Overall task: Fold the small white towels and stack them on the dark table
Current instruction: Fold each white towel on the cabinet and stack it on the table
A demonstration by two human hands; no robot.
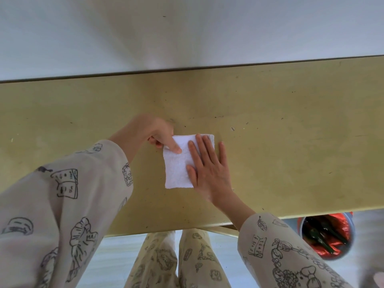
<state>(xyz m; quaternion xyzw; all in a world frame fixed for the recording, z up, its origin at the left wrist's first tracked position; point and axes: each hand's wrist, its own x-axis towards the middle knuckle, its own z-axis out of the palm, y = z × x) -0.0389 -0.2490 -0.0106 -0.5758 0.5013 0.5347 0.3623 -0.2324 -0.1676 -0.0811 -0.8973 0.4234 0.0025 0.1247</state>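
Soft, even daylight, faint shadows; wide-angle bending and blur toward the edges.

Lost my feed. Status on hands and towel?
Left hand pinching small white folded towel at its far left corner. Right hand flat, pressing it onto yellowish table. Nothing in the way.

One towel (177, 163), one table (291, 142), one bin (326, 235)

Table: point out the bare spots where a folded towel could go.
Bare table right of the right hand, and left of the left hand above the sleeve. Crowded only mid-table, where both hands hold the towel.
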